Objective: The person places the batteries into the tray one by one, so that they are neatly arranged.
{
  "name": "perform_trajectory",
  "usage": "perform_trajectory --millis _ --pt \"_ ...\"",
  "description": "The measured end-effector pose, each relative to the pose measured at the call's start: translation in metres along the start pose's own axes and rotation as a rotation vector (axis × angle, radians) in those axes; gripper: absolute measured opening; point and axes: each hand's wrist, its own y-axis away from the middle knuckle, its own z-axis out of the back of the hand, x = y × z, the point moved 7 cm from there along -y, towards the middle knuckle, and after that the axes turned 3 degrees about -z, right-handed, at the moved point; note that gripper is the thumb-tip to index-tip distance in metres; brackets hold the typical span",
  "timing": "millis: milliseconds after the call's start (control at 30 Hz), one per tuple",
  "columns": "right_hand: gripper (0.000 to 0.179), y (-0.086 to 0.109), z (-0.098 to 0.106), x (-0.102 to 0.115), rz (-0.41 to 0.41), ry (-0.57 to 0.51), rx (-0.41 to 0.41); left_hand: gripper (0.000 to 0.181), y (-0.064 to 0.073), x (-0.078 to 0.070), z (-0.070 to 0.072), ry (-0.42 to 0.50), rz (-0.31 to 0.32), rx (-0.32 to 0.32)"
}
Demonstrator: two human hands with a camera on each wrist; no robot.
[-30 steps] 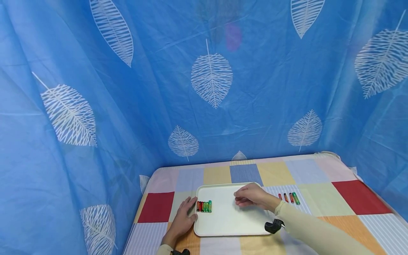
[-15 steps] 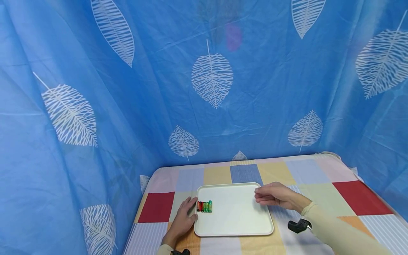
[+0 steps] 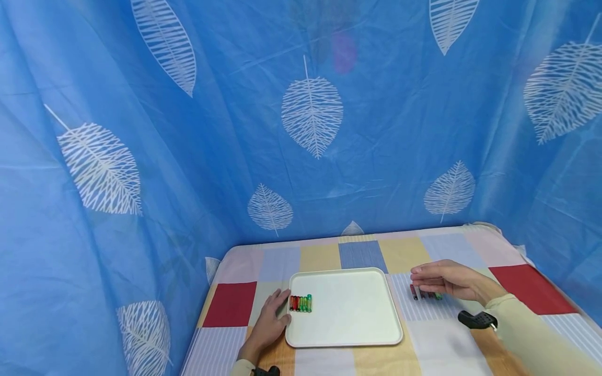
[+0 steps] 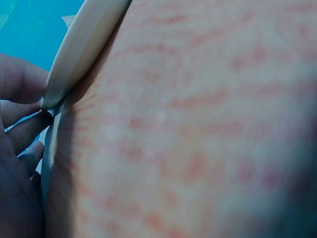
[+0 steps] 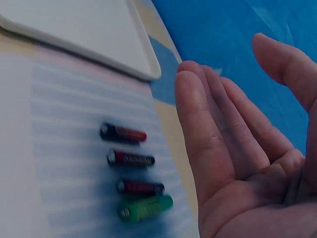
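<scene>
In the head view a white rectangular tray [image 3: 345, 313] lies on the table. A row of several red and green batteries [image 3: 300, 303] lies side by side along its left edge. My left hand [image 3: 270, 321] rests against the tray's left rim, its fingers fairly straight; the left wrist view shows fingers [image 4: 29, 129] touching the rim. My right hand [image 3: 449, 279] hovers above the loose batteries right of the tray, holding nothing. In the right wrist view its fingers are extended and the thumb stands apart, beside dark red batteries [image 5: 131, 158] and a green battery [image 5: 145, 208].
A patchwork tablecloth [image 3: 324, 360] covers the table. Blue curtains [image 3: 357, 172] with white leaf prints hang behind and at the sides. Black wrist cameras are worn on both wrists.
My right hand has moved from over the tray rightward to above the loose batteries. My left hand has stayed at the tray's left rim, and the row in the tray looks the same.
</scene>
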Motion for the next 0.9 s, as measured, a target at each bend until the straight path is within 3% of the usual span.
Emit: perform_trajectory --millis 267,467,667,900 --pt "0.027 0.012 0.046 -0.005 -0.006 -0.044 -0.057 0.07 0.0 0.0 0.0 0.003 0.001 -0.005" --pt "0.027 0.017 0.069 -0.013 -0.01 -0.044 -0.072 0.07 -0.001 0.0 0.0 0.004 0.002 -0.01" --pt "0.023 0.022 0.078 -0.02 -0.041 -0.037 -0.142 0.07 0.0 0.001 0.0 0.006 0.0 -0.008" --pt "0.026 0.019 0.08 -0.026 -0.05 0.014 -0.16 0.069 0.001 0.0 -0.001 0.017 0.006 -0.009"
